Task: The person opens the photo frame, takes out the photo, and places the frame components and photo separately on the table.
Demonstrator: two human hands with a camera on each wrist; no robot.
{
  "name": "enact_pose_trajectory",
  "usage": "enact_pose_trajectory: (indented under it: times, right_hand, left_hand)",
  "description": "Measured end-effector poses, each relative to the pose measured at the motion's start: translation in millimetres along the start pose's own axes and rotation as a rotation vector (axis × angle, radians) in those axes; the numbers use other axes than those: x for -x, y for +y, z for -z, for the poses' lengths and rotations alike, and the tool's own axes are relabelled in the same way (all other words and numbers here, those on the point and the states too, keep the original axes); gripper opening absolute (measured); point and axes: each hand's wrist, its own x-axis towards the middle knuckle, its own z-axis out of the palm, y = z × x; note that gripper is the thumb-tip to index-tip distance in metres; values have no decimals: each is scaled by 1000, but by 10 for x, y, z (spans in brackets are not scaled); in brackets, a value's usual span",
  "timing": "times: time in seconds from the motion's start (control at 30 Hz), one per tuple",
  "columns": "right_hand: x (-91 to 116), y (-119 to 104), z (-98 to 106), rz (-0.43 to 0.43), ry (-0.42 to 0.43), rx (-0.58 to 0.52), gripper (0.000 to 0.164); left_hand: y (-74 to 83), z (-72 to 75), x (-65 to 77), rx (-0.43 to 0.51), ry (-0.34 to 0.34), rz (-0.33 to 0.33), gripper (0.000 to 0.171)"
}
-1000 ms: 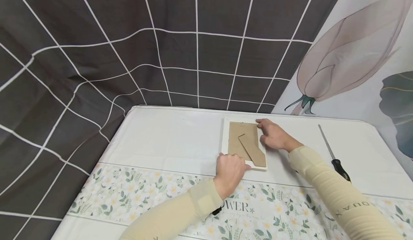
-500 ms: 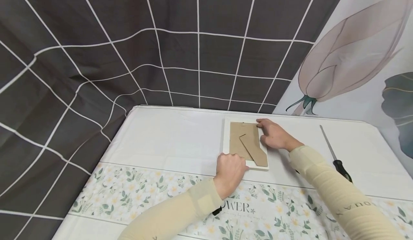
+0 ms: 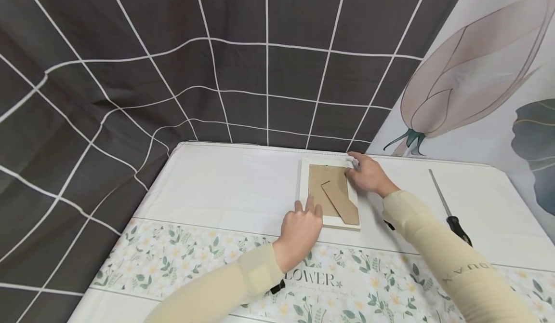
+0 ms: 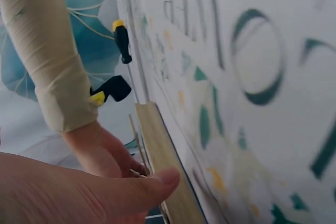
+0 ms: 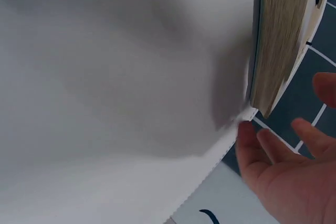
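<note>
A white picture frame (image 3: 304,188) lies face down on the table, its brown backing board (image 3: 318,181) and angled stand leg (image 3: 340,202) facing up. My left hand (image 3: 301,231) is over the frame's near left corner, fingers extended. In the left wrist view its thumb (image 4: 131,190) stretches straight across the frame's wood-grain side (image 4: 157,140). At the far right corner is my right hand (image 3: 372,174). The right wrist view shows its fingers (image 5: 252,153) spread loosely beside the frame's end (image 5: 281,35), holding nothing.
A screwdriver (image 3: 448,212) with a black handle lies on the table right of the frame. A floral printed band (image 3: 195,260) runs across the white tablecloth (image 3: 234,188). Dark grid-patterned cloth (image 3: 234,62) rises behind the table, with flower-printed cloth (image 3: 472,72) on the right.
My left hand has let go of the near edge and moved slightly left, its fingers straightening. My right hand has loosened and shifted toward the far corner. The frame has stayed put.
</note>
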Motion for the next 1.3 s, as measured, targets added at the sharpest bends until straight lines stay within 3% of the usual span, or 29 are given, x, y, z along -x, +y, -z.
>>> enact_pose_trajectory:
  times: [0.27, 0.5, 0.7, 1.0, 1.3]
  right_hand:
    - [-72, -31, -66, -31, 9, 38, 51]
    - [-90, -55, -102, -53, 42, 23, 43]
    - [-99, -53, -120, -62, 54, 3, 43]
    - [-78, 24, -113, -44, 94, -25, 40]
    - [-34, 37, 20, -92, 61, -192, 42]
  left_hand:
    - [-34, -111, 6, 43, -45, -118, 16]
    - [5, -115, -12, 64, -87, -26, 12]
    - [13, -137, -48, 129, -74, 40, 12]
    - [-28, -111, -37, 158, -85, 38, 13]
    - [-87, 30, -23, 173, -68, 40, 21]
